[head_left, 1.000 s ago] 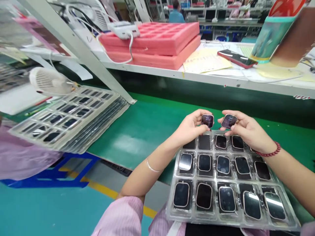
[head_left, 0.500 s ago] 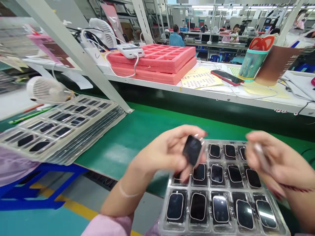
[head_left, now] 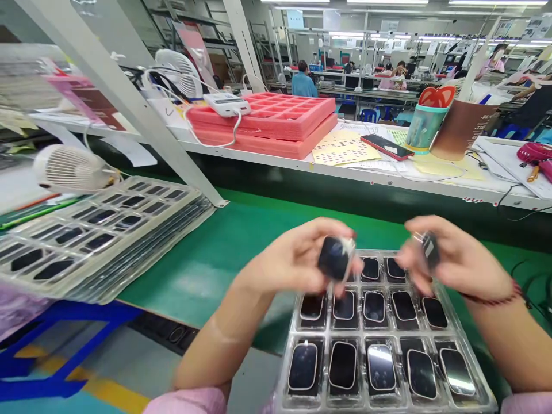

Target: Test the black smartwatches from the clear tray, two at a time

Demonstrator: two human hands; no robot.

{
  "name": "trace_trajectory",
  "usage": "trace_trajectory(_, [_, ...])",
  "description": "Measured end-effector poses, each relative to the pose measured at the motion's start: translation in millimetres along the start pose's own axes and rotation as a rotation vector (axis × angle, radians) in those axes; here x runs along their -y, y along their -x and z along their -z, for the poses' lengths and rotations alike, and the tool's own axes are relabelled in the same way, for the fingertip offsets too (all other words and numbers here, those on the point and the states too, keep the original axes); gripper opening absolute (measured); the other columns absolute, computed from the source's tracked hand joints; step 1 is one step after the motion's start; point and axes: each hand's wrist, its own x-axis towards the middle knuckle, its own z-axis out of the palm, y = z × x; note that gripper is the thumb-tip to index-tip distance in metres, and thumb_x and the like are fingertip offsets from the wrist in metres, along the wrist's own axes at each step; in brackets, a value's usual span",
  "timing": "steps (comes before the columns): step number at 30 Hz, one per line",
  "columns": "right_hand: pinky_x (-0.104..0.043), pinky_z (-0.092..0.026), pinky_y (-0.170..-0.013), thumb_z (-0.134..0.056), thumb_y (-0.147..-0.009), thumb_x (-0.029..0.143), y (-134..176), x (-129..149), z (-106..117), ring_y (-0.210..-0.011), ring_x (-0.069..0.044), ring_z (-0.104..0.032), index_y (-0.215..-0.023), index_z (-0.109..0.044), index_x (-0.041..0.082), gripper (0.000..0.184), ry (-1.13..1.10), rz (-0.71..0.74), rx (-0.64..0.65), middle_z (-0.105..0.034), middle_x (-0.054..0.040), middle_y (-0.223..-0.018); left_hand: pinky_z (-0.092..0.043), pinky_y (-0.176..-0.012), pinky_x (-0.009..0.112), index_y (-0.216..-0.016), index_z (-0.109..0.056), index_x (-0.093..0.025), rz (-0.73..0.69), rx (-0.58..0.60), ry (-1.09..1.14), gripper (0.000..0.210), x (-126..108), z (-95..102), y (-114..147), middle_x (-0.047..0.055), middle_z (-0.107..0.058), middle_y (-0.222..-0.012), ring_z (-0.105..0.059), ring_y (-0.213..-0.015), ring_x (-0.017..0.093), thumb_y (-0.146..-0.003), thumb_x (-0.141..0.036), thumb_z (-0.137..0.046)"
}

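Observation:
My left hand (head_left: 302,259) grips a smartwatch body (head_left: 335,257) by its edges, its dark rounded-square screen turned towards me. Pinched in my right hand (head_left: 457,259) is a small dark piece (head_left: 430,250) with a pale rectangular mark; motion blurs it, so its kind is unclear. Both hands are raised over the far rows of a clear plastic tray (head_left: 325,332). Rows of similar watch bodies with black screens and silvery rims, such as one watch body (head_left: 342,365) in the near row, lie in its pockets. My hands hide part of the far row.
On the left, a stack of filled trays (head_left: 172,230) stands beside a white fan (head_left: 71,167). A slanted metal post (head_left: 129,98) rises there. Along the shelf are red foam trays (head_left: 284,129), a phone (head_left: 387,146) and cups (head_left: 425,129). Cables (head_left: 535,287) lie at right.
My right hand has moved left and slightly up, turning so the dark piece shows its marked side. My left hand stays near the same place, tilting the watch body. The view has shifted slightly.

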Motion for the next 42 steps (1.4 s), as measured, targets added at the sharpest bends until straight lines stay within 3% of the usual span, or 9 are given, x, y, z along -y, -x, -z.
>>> trace_trajectory(3, [-0.029,-0.057,-0.070,-0.071,-0.086,0.038,-43,-33,2,-0.097,-0.021,-0.066,-0.133,-0.048,0.022,0.054,-0.052,-0.017,-0.080,-0.061,-0.0127,-0.126,-0.046,-0.050,0.019,-0.119,-0.055,-0.019,0.075,-0.043,-0.123,0.057,19,8.3,-31,0.010,-0.068,-0.100,-0.068,-0.071,0.018,-0.070,-0.030,-0.081])
trace_trajectory(7, [-0.027,-0.055,-0.062,-0.061,-0.088,0.039,-71,-64,4,-0.076,-0.016,-0.068,-0.117,-0.058,0.016,0.037,0.034,-0.072,-0.186,-0.068,-0.0126,-0.108,-0.039,-0.048,0.017,-0.104,-0.061,-0.013,0.111,-0.243,-0.359,0.028,48,12.5,-56,0.007,-0.066,-0.089,-0.064,-0.063,0.012,-0.081,-0.029,-0.065])
trace_trajectory(11, [-0.029,-0.057,-0.064,-0.063,-0.084,0.032,-67,-72,2,-0.081,-0.018,-0.068,-0.121,-0.056,0.017,0.041,0.034,-0.028,-0.176,-0.067,-0.0115,-0.110,-0.040,-0.049,0.019,-0.109,-0.058,-0.015,0.116,-0.270,-0.368,0.038,58,12.2,-57,0.007,-0.067,-0.097,-0.064,-0.070,0.014,-0.074,-0.023,-0.068])
trace_trajectory(21, [-0.029,-0.059,-0.066,-0.060,-0.081,0.023,-65,-81,0,-0.081,-0.018,-0.069,-0.123,-0.053,0.017,0.043,0.017,-0.067,-0.131,-0.067,-0.0124,-0.113,-0.051,-0.071,0.027,-0.102,-0.058,-0.014,0.066,-0.309,-0.309,0.032,63,16.7,-56,0.006,-0.066,-0.088,-0.061,-0.073,0.013,-0.070,-0.017,-0.065])
trace_trajectory(31, [-0.029,-0.060,-0.067,-0.055,-0.076,0.015,-64,-83,-3,-0.080,-0.017,-0.069,-0.122,-0.055,0.019,0.046,0.036,-0.054,-0.095,-0.066,-0.0102,-0.113,-0.051,-0.069,0.024,-0.102,-0.059,-0.014,0.065,-0.330,-0.340,0.033,64,17.2,-52,0.005,-0.066,-0.090,-0.062,-0.076,0.013,-0.069,-0.014,-0.065])
trace_trajectory(35, [-0.028,-0.060,-0.068,-0.058,-0.078,0.016,-66,-87,-2,-0.087,-0.019,-0.069,-0.129,-0.053,0.020,0.052,-0.005,-0.040,-0.114,-0.064,-0.0097,-0.118,-0.048,-0.057,0.021,-0.116,-0.058,-0.015,0.098,-0.349,-0.316,0.045,63,19.3,-51,0.009,-0.067,-0.104,-0.064,-0.079,0.016,-0.072,-0.020,-0.069])
trace_trajectory(38, [-0.028,-0.061,-0.073,-0.062,-0.084,0.024,-67,-87,1,-0.098,-0.019,-0.067,-0.139,-0.047,0.023,0.058,-0.124,-0.063,-0.123,-0.059,-0.0094,-0.128,-0.051,-0.059,0.022,-0.132,-0.054,-0.019,0.102,-0.324,-0.211,0.061,60,21.0,-50,0.012,-0.063,-0.122,-0.066,-0.091,0.021,-0.076,-0.032,-0.073])
trace_trajectory(42, [-0.024,-0.061,-0.071,-0.072,-0.082,0.032,-67,-83,2,-0.093,-0.017,-0.067,-0.136,-0.051,0.021,0.060,-0.285,-0.107,-0.088,-0.059,-0.0087,-0.125,-0.050,-0.058,0.021,-0.136,-0.054,-0.021,0.148,-0.331,-0.145,0.069,56,19.6,-48,0.010,-0.065,-0.115,-0.066,-0.084,0.019,-0.075,-0.039,-0.078])
